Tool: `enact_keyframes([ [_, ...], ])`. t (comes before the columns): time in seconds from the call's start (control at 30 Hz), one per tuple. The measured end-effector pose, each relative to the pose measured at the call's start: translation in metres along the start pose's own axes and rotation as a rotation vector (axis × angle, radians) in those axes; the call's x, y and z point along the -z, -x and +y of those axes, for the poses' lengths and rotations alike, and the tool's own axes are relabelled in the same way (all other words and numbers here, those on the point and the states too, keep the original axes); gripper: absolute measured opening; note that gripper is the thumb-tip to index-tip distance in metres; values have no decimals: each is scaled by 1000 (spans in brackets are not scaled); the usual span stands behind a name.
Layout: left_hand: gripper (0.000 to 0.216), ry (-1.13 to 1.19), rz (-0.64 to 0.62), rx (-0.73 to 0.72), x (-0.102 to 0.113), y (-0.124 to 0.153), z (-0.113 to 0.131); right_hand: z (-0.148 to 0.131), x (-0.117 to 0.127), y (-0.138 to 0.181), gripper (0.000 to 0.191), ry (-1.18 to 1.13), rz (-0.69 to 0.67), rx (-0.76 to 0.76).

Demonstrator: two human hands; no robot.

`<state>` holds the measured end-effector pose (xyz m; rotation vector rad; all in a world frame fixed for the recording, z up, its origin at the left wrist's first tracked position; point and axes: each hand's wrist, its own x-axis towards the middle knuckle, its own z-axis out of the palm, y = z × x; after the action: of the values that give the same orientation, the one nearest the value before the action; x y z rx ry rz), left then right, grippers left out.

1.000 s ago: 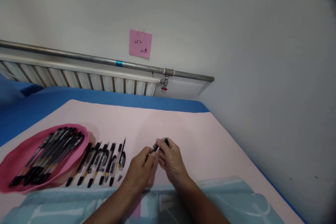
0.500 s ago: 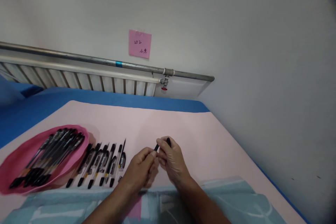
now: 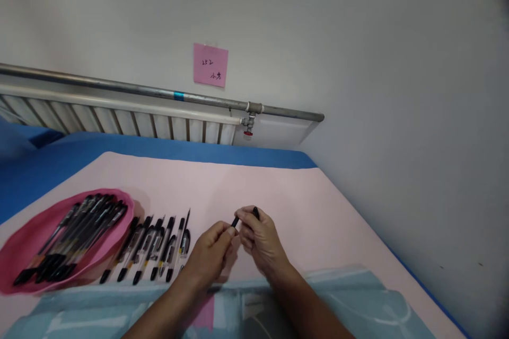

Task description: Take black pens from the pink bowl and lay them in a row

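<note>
Over the pink tabletop, my left hand (image 3: 212,251) is closed and pinches a slim black pen part (image 3: 235,221), most of it hidden by the fingers. My right hand (image 3: 260,238) is also closed, its thumb and finger at the upper end of that part. A black rounded pen end (image 3: 255,213) sticks up from my right hand; whether it joins the other part cannot be seen. To the left of my hands lies a row of disassembled pens (image 3: 145,249), clear barrels with black ends, with several loose black caps (image 3: 185,242) among them.
A pink oval basket (image 3: 16,233) holding several black pens (image 3: 79,238) stands at the left. Light blue patterned cloth (image 3: 91,312) lies along the near edge. Behind the table run a radiator (image 3: 159,126) and a metal pipe (image 3: 131,86); a wall (image 3: 417,116) borders the right.
My hands keep nearly the same place, with only a slight shift of the fingers on the black part. The pens and basket stay where they were.
</note>
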<state>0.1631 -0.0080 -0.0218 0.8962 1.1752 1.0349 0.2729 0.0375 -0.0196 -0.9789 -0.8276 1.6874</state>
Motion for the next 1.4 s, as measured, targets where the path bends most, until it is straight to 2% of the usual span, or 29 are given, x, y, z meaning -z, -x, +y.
enact_keyframes([
  [0.13, 32, 25, 2, 16, 0, 0, -1, -1, 0, 1, 25, -6, -71, -70],
  [0.3, 32, -11, -5, -9, 0, -1, -1, -2, -1, 2, 25, -17, 19, -22],
  [0.47, 31, -14, 6, 19, 0, 0, 1, -4, -1, 2, 26, -55, -81, -87],
  [0.63, 31, -48, 22, 1, 1, 0, 0, -1, 0, 1, 26, -24, 16, -34],
  [0.83, 30, -32, 30, 18, 2, -2, 0, -2, 0, 1, 26, -32, -58, -77],
  [1.0, 30, -47, 21, 20, 1, 0, 3, -1, -1, 2, 26, -55, 26, -32],
  [1.2, 29, -32, 32, 3, 2, -2, 0, -1, -2, 2, 25, -50, -19, -65],
  [1.4, 31, -85, 0, 17, 2, -1, 0, -4, 3, -4, 26, -75, 79, -8],
])
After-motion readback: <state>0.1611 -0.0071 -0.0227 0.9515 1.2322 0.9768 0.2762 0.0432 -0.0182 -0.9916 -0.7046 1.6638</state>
